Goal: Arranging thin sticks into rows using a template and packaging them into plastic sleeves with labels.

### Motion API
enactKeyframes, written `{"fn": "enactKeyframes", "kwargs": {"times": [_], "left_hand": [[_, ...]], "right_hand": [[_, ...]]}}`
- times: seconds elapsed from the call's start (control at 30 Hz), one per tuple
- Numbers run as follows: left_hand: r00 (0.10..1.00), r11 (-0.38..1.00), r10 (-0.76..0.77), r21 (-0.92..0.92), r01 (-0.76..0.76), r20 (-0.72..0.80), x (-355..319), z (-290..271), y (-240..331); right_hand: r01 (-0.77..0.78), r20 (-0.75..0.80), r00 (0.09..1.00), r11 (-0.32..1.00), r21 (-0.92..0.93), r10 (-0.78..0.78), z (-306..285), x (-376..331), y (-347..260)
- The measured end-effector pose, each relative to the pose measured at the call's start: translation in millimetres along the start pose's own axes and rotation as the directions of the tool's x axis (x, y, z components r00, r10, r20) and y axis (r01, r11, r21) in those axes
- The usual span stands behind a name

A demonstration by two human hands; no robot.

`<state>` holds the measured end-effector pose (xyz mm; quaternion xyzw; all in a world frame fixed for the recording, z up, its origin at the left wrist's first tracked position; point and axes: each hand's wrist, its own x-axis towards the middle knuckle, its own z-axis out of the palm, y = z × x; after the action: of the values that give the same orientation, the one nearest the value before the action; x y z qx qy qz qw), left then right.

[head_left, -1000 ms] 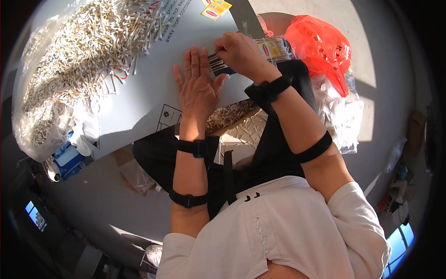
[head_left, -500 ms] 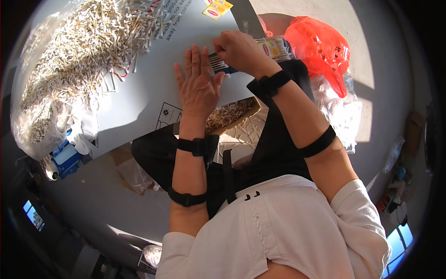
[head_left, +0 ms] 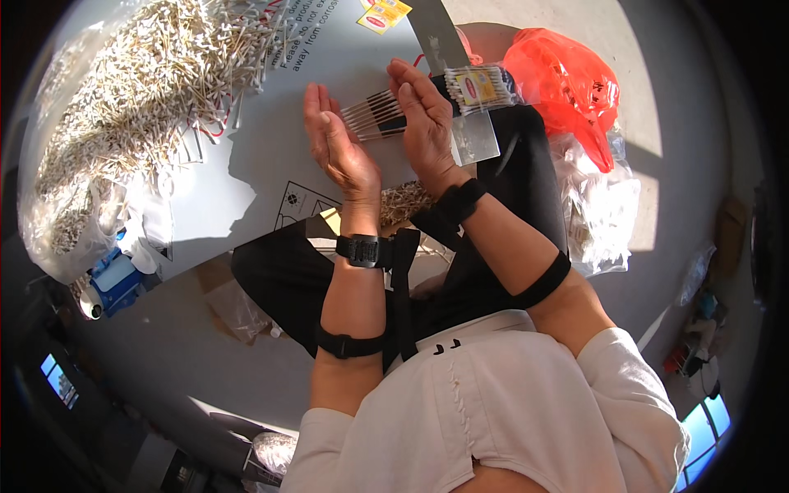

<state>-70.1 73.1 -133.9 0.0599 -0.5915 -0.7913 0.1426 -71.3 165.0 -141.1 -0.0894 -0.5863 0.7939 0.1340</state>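
A row of cotton swabs (head_left: 371, 117) lies side by side on a dark strip (head_left: 393, 125) on the grey tabletop. My left hand (head_left: 339, 146) stands on edge at the swabs' left ends, its fingers stretched out. At their right ends is my right hand (head_left: 427, 123), also turned palm inward with extended fingers. Both palms face each other across the row, and the swab tips seem to touch them or come very close. Just right of my right hand lies a clear pack of swabs (head_left: 479, 88) with a yellow label.
A large heap of loose swabs (head_left: 156, 82) spills from a clear bag at the left. Yellow cards (head_left: 384, 14) lie at the far edge. A red plastic bag (head_left: 563, 78) is at the right, above a clear bag (head_left: 604, 205). More swabs (head_left: 404, 201) sit below the table edge.
My right hand has gone from a closed fist over the swabs to an extended hand at their right ends. My left hand has turned from flat to on edge. More of the swab row shows.
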Motion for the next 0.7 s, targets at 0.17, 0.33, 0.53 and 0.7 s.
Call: {"fn": "enactKeyframes", "kwargs": {"times": [0.17,0.33,0.53,0.7], "left_hand": [[1.000,0.990,-0.027,-0.138,0.026,-0.008,4,-5,1],[0.992,0.998,0.004,0.059,-0.012,0.122,6,-19,11],[0.780,0.354,-0.035,0.737,-0.575,0.625,17,-25,27],[0.773,0.351,0.036,0.716,-0.603,0.633,21,-28,16]], "right_hand": [[-0.025,0.003,1.000,0.996,0.081,0.025,-5,8,-5],[-0.067,0.015,0.998,0.996,0.054,0.066,-12,12,-11],[-0.077,0.044,0.996,0.989,0.126,0.072,-24,13,-15],[-0.117,0.074,0.991,0.990,0.074,0.111,-20,9,-16]]}}
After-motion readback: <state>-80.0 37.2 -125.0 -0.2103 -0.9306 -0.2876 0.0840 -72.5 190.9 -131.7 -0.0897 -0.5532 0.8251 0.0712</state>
